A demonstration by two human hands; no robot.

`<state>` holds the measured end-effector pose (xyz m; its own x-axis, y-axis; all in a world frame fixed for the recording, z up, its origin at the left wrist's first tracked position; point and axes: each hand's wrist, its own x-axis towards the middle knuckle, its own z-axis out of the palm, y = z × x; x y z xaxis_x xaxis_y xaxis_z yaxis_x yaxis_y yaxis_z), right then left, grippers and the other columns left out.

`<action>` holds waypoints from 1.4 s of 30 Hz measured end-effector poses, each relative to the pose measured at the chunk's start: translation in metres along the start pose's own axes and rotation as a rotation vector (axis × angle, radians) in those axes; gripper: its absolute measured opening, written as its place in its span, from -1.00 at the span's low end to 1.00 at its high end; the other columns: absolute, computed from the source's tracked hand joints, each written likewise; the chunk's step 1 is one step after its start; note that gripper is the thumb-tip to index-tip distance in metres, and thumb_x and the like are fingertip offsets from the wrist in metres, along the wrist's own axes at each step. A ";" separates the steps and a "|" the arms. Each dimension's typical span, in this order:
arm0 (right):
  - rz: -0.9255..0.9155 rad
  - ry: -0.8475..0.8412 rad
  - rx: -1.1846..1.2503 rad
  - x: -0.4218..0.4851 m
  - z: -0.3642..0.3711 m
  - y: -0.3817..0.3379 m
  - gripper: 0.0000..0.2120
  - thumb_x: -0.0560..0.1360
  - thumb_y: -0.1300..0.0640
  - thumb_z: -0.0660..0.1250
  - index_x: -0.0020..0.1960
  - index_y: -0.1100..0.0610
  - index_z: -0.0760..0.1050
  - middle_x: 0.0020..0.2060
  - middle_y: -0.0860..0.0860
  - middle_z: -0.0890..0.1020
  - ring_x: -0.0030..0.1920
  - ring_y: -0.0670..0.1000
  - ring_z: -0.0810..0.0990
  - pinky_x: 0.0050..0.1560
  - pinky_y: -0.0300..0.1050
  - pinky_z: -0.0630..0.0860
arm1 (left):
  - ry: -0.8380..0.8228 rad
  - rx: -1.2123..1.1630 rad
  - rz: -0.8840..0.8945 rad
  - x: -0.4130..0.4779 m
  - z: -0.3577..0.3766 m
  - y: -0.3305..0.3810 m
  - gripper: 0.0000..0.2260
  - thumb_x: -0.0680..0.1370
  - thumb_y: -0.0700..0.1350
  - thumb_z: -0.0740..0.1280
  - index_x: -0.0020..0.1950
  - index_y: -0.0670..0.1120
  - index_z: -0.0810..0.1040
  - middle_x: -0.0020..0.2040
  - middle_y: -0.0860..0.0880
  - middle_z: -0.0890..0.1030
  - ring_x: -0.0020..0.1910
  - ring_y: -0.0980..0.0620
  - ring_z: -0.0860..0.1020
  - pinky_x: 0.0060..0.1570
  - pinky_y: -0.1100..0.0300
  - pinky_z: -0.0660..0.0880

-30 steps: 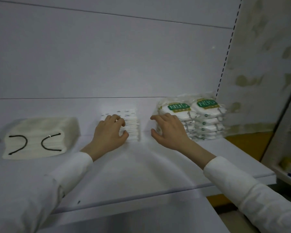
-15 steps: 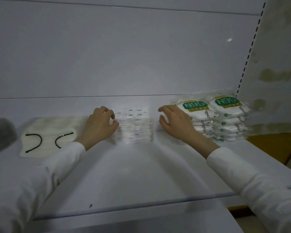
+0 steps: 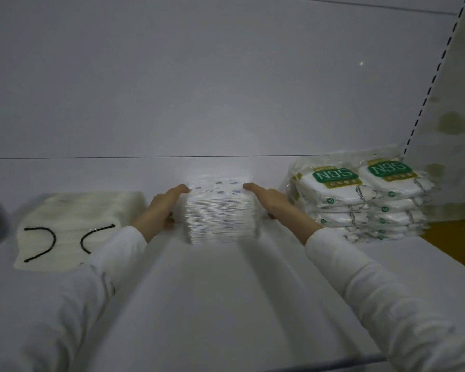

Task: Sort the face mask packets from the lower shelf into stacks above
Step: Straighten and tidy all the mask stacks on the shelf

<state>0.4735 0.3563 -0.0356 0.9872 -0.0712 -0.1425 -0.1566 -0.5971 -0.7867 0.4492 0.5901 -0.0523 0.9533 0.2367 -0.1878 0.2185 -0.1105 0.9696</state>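
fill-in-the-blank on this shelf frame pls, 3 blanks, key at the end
1. The left hand and right hand press opposite sides of the stack in the ____ of the shelf.
2. The packs at the right carry green labels reading ____.
3. The cream masks at the left have ear loops coloured ____.

Missing words: middle; N95; black.

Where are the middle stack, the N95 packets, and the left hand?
middle stack (image 3: 220,221): head view, front side
N95 packets (image 3: 335,174): head view, green label
left hand (image 3: 157,210): head view, back of hand
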 end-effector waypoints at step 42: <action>-0.372 -0.398 0.688 0.016 0.049 0.067 0.05 0.01 0.24 0.43 0.47 0.07 0.15 0.32 0.22 0.43 0.29 0.23 0.46 0.26 0.21 0.44 | -0.239 -0.222 0.280 0.017 0.021 -0.059 -0.03 -0.03 -0.34 0.19 0.44 -0.14 0.29 0.13 -0.17 0.52 -0.04 -0.07 0.51 -0.38 0.30 0.49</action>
<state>0.4779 0.3538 -0.1198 0.9143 0.3932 0.0972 0.0636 0.0977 -0.9932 0.4567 0.5801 -0.1155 0.9966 -0.0057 0.0817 -0.0810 0.0776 0.9937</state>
